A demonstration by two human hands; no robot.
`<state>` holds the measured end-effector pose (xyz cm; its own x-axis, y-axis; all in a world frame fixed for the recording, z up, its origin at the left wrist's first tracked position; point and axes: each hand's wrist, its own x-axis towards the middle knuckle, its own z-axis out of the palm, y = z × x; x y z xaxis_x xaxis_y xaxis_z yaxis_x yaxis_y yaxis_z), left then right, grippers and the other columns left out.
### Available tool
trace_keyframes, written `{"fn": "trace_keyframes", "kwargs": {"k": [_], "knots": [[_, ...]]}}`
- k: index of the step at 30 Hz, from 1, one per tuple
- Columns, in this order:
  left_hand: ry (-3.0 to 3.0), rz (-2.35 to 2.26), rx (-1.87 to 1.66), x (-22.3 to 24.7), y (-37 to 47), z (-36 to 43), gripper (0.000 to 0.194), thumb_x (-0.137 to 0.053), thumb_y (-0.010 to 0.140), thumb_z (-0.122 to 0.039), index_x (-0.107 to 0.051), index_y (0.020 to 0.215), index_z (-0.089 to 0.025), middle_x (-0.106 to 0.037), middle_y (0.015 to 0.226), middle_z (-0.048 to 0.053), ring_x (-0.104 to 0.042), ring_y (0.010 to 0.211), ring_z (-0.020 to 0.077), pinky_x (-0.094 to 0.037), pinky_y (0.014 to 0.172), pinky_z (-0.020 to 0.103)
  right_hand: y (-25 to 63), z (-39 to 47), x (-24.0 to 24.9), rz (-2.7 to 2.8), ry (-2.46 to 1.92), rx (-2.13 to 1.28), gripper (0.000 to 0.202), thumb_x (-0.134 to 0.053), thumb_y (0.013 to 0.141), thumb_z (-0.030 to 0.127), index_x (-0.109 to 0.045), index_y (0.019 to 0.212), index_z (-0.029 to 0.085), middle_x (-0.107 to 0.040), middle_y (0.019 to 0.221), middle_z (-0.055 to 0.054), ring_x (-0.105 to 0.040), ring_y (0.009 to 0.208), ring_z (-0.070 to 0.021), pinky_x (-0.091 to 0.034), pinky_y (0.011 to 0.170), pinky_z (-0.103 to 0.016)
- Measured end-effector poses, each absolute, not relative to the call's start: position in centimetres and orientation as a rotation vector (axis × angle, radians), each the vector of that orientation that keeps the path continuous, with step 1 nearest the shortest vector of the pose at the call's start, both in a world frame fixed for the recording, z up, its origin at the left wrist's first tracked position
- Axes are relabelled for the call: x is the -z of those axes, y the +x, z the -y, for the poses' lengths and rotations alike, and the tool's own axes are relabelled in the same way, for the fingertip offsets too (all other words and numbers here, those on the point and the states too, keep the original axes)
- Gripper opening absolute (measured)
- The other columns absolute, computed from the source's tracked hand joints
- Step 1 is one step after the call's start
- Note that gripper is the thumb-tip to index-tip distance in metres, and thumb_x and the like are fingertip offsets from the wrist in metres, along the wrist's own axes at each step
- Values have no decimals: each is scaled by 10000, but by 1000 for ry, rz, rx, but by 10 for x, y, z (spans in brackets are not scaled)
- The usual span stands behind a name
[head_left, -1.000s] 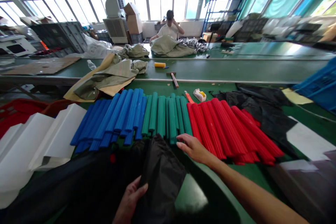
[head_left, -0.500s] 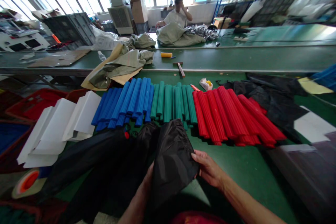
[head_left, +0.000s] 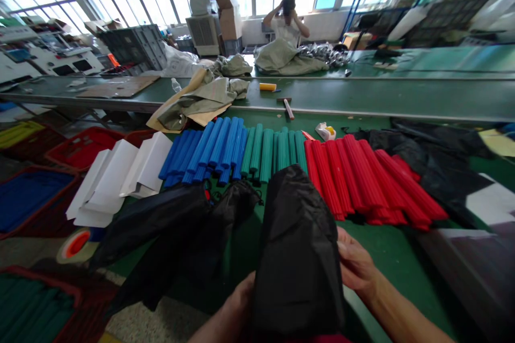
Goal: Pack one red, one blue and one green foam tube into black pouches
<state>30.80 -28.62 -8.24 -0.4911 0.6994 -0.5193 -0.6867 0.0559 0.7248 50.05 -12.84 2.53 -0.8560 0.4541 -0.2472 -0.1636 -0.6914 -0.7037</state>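
A black fabric bag (head_left: 300, 257) stands out in front of me, between my hands. My left hand (head_left: 242, 300) grips its left side, with the fingertips hidden behind the cloth. On the bag's right edge, my right hand (head_left: 354, 262) pinches the fabric between thumb and fingers. Beyond the bag lie rows of blue rolls (head_left: 219, 142), green rolls (head_left: 267, 153) and red rolls (head_left: 362, 177). More black bags (head_left: 161, 220) with drawstrings lie to the left, on the green table (head_left: 386, 257).
White cartons (head_left: 108, 174) lie at the table's left, beside red crates (head_left: 76, 244). A tape dispenser (head_left: 325, 131) and a hammer (head_left: 288, 109) are behind the rolls. Black cloth (head_left: 426, 155) is at the right. A person (head_left: 286, 24) sits across the far table.
The black bag has been raised and turned more upright, showing a longer face. Both hands have shifted right and slightly down with it. The person opposite now has both hands at the head.
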Motion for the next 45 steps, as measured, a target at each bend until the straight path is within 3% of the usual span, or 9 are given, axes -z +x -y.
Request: {"fn": "trace_keyframes", "kwargs": {"k": [7,14,18,23,27,30,35,39,45], "knots": [[245,-1815,-1657,79,249,297,627,-790,579,-361,-606,1142,-158,-544,607,-43,-517,553,127,-398,567,251,546,104,60,1412,-1142,-2190,266,-682,744,426,-641,772,164,-622,676,-23,-561,598,-136,-440,591,-269],[864,-2750,-1234,106,225,324,364,-538,804,-274,-616,1138,-152,-644,898,97,-610,830,232,-460,793,342,549,112,132,1617,-1555,-1868,359,-626,653,505,-504,557,181,-428,411,48,-377,347,-85,-235,372,-216],[1104,-3017,-999,102,237,299,384,-494,844,-291,-587,1166,-105,-606,1040,169,-564,1001,294,-444,886,457,541,106,140,1752,-1661,-1718,295,-599,656,457,-489,563,199,-435,413,52,-414,341,-103,-262,353,-217],[1034,-2437,-1256,76,264,203,376,-533,824,-406,-630,1046,-119,-655,912,133,-628,836,228,-500,820,379,534,103,142,2058,-1723,-1471,322,-569,723,431,-481,511,206,-484,413,10,-457,356,-136,-273,386,-242],[628,-2115,-1251,66,287,106,583,-631,708,-562,-613,1057,-95,-690,840,137,-670,824,243,-545,718,343,533,103,129,2289,-1659,-1132,391,-572,754,491,-506,497,204,-554,499,-47,-522,485,-184,-269,480,-275],[502,-2002,-1225,65,296,58,607,-512,741,-661,-622,872,-79,-672,690,124,-658,581,207,-525,480,305,529,96,109,2355,-1617,-925,369,-473,844,462,-573,605,200,-619,612,-91,-577,607,-237,-318,557,-308],[452,-1956,-1278,58,300,39,577,-497,729,-681,-563,756,-109,-622,570,77,-585,446,151,-439,376,238,514,58,58,2272,-1475,-376,333,-389,925,383,-598,1009,138,-624,975,-146,-573,889,-269,-406,787,-349],[539,-1896,-1357,41,312,66,550,-489,727,-685,-545,700,-139,-611,550,48,-565,444,134,-407,382,220,494,16,27,2315,-1529,-95,356,-479,866,211,-528,1182,56,-540,1124,-217,-469,1060,-343,-354,928,-434],[803,-1734,-1319,43,339,111,487,-472,785,-633,-545,749,-153,-586,581,3,-527,454,104,-403,426,213,471,-27,26,2242,-1669,-376,328,-593,660,41,-590,988,18,-551,1033,-275,-516,963,-384,-388,807,-457]]}}
